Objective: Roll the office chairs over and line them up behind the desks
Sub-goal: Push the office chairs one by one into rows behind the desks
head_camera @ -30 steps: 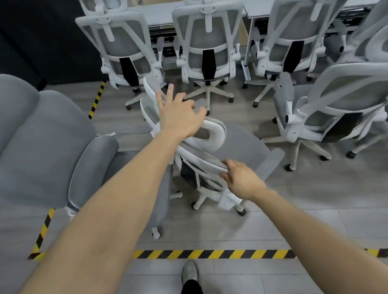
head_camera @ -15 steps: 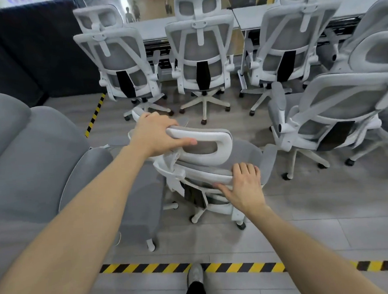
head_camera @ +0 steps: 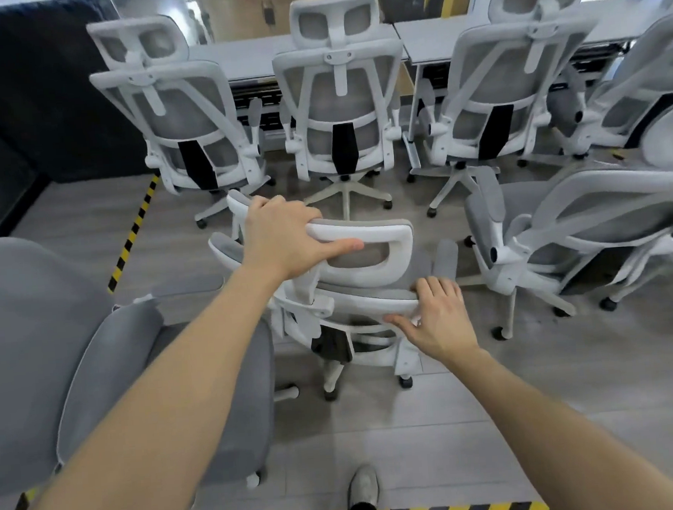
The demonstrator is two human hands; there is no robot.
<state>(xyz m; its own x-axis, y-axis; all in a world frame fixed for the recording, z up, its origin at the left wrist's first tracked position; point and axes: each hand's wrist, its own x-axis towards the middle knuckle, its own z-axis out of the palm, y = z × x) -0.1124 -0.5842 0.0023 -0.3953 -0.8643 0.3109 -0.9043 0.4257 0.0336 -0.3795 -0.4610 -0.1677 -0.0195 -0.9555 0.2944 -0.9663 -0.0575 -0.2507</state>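
A white mesh office chair [head_camera: 371, 268] stands right in front of me, its back toward me. My left hand [head_camera: 286, 238] grips the left end of its white headrest, thumb stretched along the frame. My right hand [head_camera: 439, 319] holds the top right edge of the backrest, fingers curled over it. Three matching chairs [head_camera: 340, 107] are lined up behind the white desks [head_camera: 249, 57] at the far side. Another white chair [head_camera: 588, 233] stands turned sideways on the right.
A grey upholstered chair [head_camera: 55, 354] sits close on my left. Yellow-black floor tape [head_camera: 130, 237] runs along the left and also crosses near my shoe [head_camera: 363, 488]. More white chairs crowd the far right [head_camera: 649, 85]. A dark wall [head_camera: 17, 98] closes the left side.
My left hand closed on the headrest after hovering open above it. My right hand shifted onto the backrest's top edge. The chair has turned to face the desks and I have moved closer.
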